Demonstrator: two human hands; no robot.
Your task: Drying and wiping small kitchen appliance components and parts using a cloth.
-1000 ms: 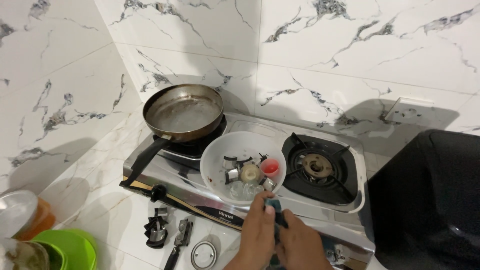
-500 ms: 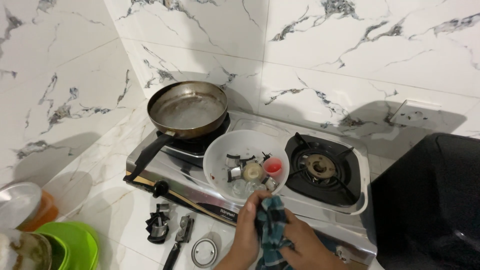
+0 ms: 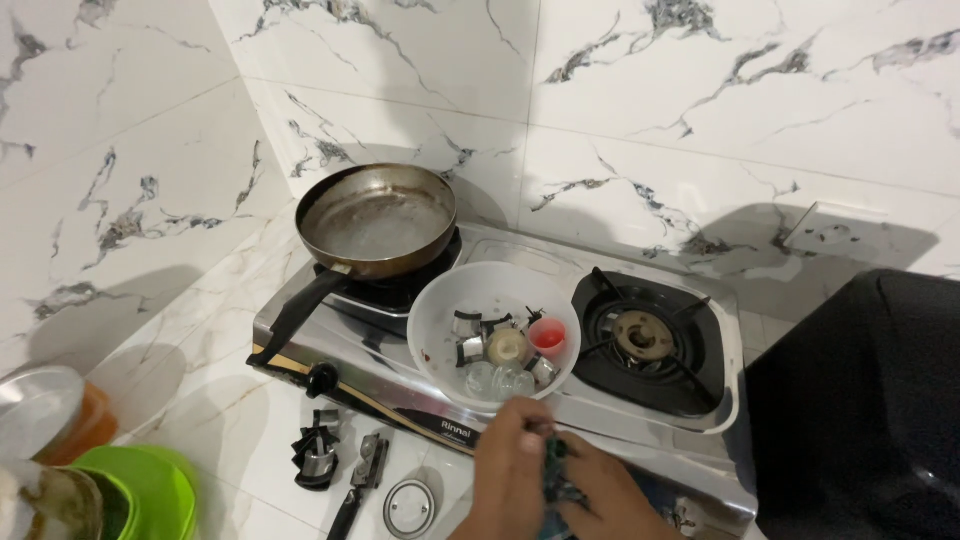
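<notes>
Fingers of both hands (image 3: 545,478) clenched on cloth (image 3: 556,478) | bowl (image 3: 440,330) just ahead | stove (image 3: 690,440) beneath

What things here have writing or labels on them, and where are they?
Maker's mark: small dark lettering on the steel front edge of the stove, just below the white bowl and beside the left hand.
Jar: far left edge, orange with a pale round lid; any label is hidden.
No screens, signs or boxes show.
</notes>
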